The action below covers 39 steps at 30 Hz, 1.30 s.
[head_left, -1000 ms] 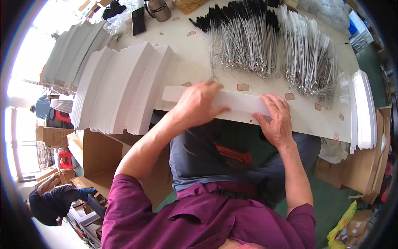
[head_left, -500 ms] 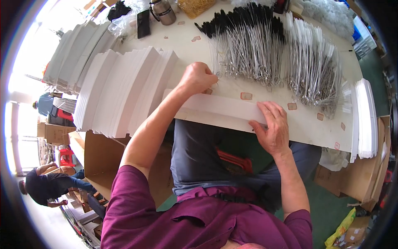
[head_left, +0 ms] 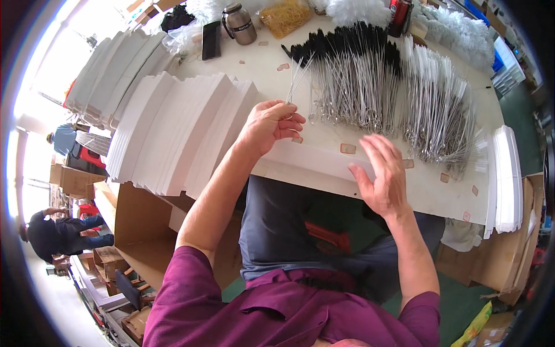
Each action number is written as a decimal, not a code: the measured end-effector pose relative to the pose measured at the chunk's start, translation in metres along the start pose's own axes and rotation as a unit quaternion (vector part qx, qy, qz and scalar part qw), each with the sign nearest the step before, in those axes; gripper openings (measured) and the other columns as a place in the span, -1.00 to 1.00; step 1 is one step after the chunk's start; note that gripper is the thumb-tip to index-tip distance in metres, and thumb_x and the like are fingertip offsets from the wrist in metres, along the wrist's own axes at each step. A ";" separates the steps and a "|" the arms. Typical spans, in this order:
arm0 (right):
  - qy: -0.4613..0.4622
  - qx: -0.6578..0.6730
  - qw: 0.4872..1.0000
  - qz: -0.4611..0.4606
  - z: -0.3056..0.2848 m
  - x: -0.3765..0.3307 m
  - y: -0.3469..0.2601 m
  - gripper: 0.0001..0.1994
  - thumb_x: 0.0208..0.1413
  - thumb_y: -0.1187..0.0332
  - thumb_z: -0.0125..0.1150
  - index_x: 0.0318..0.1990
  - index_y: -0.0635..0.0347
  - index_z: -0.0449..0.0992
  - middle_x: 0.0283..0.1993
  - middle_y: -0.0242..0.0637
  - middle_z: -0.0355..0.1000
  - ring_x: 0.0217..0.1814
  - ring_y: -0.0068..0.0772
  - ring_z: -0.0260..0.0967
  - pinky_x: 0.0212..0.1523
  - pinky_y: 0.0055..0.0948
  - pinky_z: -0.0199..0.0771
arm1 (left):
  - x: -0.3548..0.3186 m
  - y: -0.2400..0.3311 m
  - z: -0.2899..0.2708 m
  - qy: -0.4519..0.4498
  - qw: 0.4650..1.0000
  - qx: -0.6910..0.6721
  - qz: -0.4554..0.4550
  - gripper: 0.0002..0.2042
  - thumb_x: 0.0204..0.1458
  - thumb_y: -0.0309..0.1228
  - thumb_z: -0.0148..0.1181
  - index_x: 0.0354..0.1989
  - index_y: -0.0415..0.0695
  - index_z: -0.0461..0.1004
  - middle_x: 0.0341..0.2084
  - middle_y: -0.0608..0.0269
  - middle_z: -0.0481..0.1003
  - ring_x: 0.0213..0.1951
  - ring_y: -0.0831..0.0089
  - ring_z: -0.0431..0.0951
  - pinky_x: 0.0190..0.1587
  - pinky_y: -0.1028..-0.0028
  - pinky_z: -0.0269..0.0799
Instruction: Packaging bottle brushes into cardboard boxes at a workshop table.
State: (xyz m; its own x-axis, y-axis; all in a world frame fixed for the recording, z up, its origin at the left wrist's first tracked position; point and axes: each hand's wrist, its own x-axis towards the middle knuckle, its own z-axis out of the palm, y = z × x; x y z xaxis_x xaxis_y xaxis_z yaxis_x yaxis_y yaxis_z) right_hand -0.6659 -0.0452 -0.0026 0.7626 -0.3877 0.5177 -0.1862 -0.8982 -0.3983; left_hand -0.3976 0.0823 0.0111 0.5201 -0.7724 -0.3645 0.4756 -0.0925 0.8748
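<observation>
Between the thumb and fingers of my left hand (head_left: pixel 273 124) are the lower ends of a few thin wire brushes (head_left: pixel 295 81), whose wires point away toward the black bristles. My right hand (head_left: pixel 383 179) is open, fingers apart and slightly blurred, over the right end of a long, narrow white carton (head_left: pixel 315 161). That carton lies along the near table edge, its left part under my left wrist. Beyond my hands lies a large row of black-bristled wire brushes (head_left: pixel 352 81), looped ends toward me. White-bristled wire brushes (head_left: pixel 436 110) lie to their right.
Stacks of white folded cartons (head_left: pixel 173 127) fill the table's left side; another bundle (head_left: pixel 507 179) stands at its right edge. At the back are a phone (head_left: pixel 211 40), a steel flask (head_left: pixel 239 26), yellow rubber bands (head_left: pixel 286 17) and a can (head_left: pixel 400 17). A person (head_left: pixel 55 234) is far left.
My left hand has turned and now holds wire brushes up off the table. My right hand has lifted from the white carton, its fingers spreading. The view has shifted slightly.
</observation>
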 end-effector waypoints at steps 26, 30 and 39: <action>-0.206 0.647 0.712 0.181 0.047 0.095 -0.041 -0.32 0.50 -0.12 -0.26 0.37 0.39 0.31 0.10 -0.12 0.53 -0.07 -0.47 0.43 -0.06 -0.52 0.38 | -0.127 -0.057 0.036 0.118 0.851 0.320 0.398 -0.89 0.19 -0.58 0.07 -0.14 -0.27 0.39 -0.59 -0.09 0.49 -0.51 0.02 0.60 -0.42 0.14 0.50; -0.126 0.571 0.769 0.256 0.042 0.085 -0.051 -0.47 0.48 0.00 -0.05 0.25 0.34 0.45 -0.31 -0.40 0.52 -0.56 -0.79 0.08 -0.59 -0.71 -0.06 | -0.140 -0.072 0.039 0.082 0.851 0.396 0.334 -0.86 0.16 -0.57 0.10 -0.15 -0.33 0.35 -0.57 -0.17 0.49 -0.46 -0.14 0.58 -0.44 0.06 0.47; -0.067 0.709 0.656 0.249 0.015 0.057 -0.021 -0.60 0.52 0.10 -0.08 0.13 0.28 0.48 -0.49 -0.50 0.20 -0.64 -0.78 -0.10 -0.66 -0.68 -0.11 | -0.156 -0.079 0.050 -0.196 0.935 -0.295 -0.001 -0.71 0.24 -0.27 0.31 -0.16 -0.28 0.44 -0.46 0.00 0.62 -0.52 0.32 0.67 -0.42 0.37 0.66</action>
State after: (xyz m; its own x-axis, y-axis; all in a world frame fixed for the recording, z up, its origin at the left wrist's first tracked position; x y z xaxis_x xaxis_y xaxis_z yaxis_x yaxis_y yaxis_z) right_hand -0.6092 -0.0453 0.0245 0.8915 -0.4525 0.0228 0.2580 0.4656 -0.8466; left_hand -0.5521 0.1784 0.0145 0.2728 -0.9546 -0.1200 0.8454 0.1783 0.5036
